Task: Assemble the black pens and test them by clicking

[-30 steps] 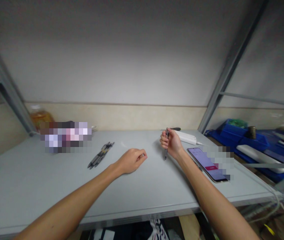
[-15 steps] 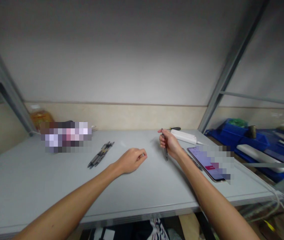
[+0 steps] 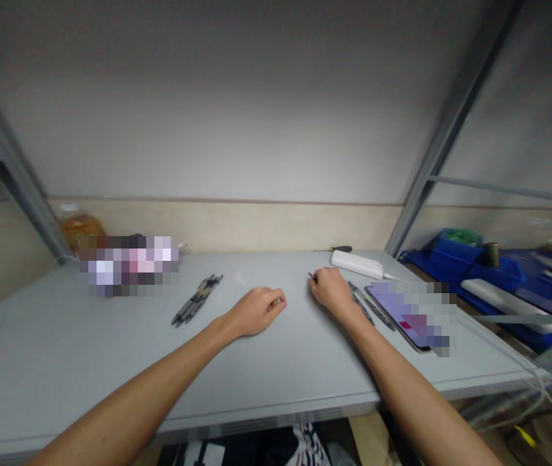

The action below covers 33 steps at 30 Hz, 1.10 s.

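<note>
My left hand (image 3: 256, 310) rests on the desk, fingers curled and thumb against the index finger; whether anything sits inside cannot be made out. To its left lies a bundle of several grey and black pens (image 3: 197, 301), side by side and slanted. My right hand (image 3: 330, 288) is closed, palm down, around a pen (image 3: 311, 276); only its dark end pokes out at the left of the fist. Just right of that wrist, two more pens (image 3: 378, 309) lie on the desk, one partly behind the forearm.
A phone (image 3: 404, 323) with a lit screen lies on the right of the grey desk (image 3: 110, 362). Behind it are a white power strip (image 3: 357, 265) and a screwdriver (image 3: 341, 248). A bottle (image 3: 81, 230) stands back left. Blue bins (image 3: 455, 259) lie beyond the right frame post.
My right hand has turned from upright to palm down and lowered, so the pen it holds is now mostly hidden. A pen beside the wrist shows more. My left hand stays put.
</note>
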Available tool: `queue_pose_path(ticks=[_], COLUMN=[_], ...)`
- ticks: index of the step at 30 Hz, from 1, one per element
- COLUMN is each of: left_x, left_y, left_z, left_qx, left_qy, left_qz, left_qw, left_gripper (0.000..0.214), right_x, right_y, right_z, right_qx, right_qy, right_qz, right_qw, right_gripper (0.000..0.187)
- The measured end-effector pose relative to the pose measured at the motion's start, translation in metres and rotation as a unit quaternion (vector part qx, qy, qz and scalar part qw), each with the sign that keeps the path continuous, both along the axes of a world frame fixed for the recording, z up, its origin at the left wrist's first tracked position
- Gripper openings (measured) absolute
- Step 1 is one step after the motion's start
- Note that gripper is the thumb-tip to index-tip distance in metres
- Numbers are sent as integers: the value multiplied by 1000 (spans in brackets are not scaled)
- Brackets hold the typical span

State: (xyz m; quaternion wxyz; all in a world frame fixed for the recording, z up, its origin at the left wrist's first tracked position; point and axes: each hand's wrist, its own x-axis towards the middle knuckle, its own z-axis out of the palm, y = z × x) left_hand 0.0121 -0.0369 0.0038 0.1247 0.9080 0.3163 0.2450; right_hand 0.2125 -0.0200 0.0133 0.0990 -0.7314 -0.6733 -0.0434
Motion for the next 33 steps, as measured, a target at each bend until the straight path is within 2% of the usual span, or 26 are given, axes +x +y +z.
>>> queue_pose_path(ticks=[4,10,20,33], left_x=[0,0,0,0], left_y=[1,2,1,0], left_z=[-1,-3,-2,-1], left_qx=[1,6,4,2], left_qy=[1,4,6,2], left_qz=[0,0,2,-2], left_qw=[1000,1000,1000,1000], left_gripper=[21,22,23,23], right_x=[10,18,27,30], right_y=[-1,0,4,5], right_z=[7,9,8,10], right_qx=[8,-35,-61,-40], right_qy=[-58,-65,-31,-28], right_qz=[-44,-73,-83,-81], right_qw=[997,995,994,996], right_gripper=[30,33,34,31])
